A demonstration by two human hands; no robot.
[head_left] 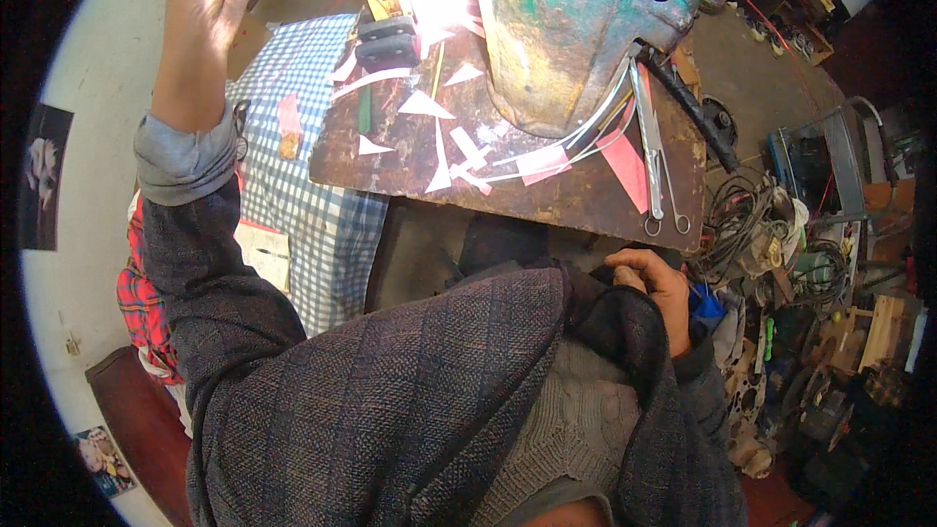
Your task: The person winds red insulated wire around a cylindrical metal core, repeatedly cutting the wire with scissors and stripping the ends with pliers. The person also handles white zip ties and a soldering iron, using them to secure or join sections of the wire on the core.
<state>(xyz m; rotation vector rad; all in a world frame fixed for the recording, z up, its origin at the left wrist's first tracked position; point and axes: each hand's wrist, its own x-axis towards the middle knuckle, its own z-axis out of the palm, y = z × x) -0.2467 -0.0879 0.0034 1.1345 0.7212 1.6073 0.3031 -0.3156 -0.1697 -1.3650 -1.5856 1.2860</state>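
My left hand [217,0] is raised at the upper left, above the checked tablecloth, palm showing and fingers partly cut off by the upper edge. Nothing shows in it. Low on the right, my right hand [659,288] has its fingers curled round the front edge of my dark jacket [420,361], just below the table's near edge. Long scissors [647,166] lie on the wooden table [390,161] beyond that hand. Behind them stands a large worn, paint-stained casing [556,49] with red wire inside. Pink and white paper scraps [425,104] lie scattered left of the casing.
A blue checked cloth [293,161] covers a surface on the left, with a notebook [264,252] on it. Dark blocks [386,44] sit by a bright glare. Coiled cables [737,220] and tools crowd the floor at right.
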